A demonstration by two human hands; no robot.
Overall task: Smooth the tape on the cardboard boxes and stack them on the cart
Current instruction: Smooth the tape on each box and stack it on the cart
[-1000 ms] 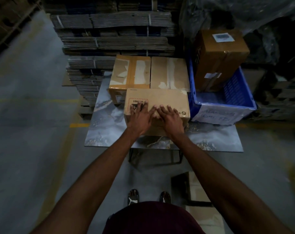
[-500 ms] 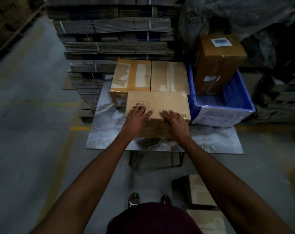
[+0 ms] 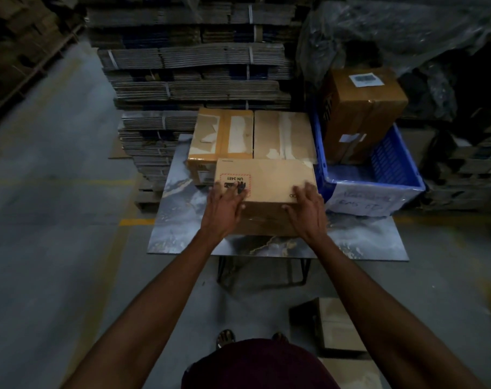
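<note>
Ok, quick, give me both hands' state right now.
Left hand: open, fingers spread flat on the front box, over its label.
Right hand: open, palm on the same box's near right edge, gripping nothing.

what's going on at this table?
A person is working on a cardboard box lying at the front of a marble-patterned table. The left hand is flat on its top near the red-bordered label, and the right hand is at the near right corner, fingers spread. Two more boxes sit behind it, and a blue crate on the right holds another. Nothing is lifted.
</note>
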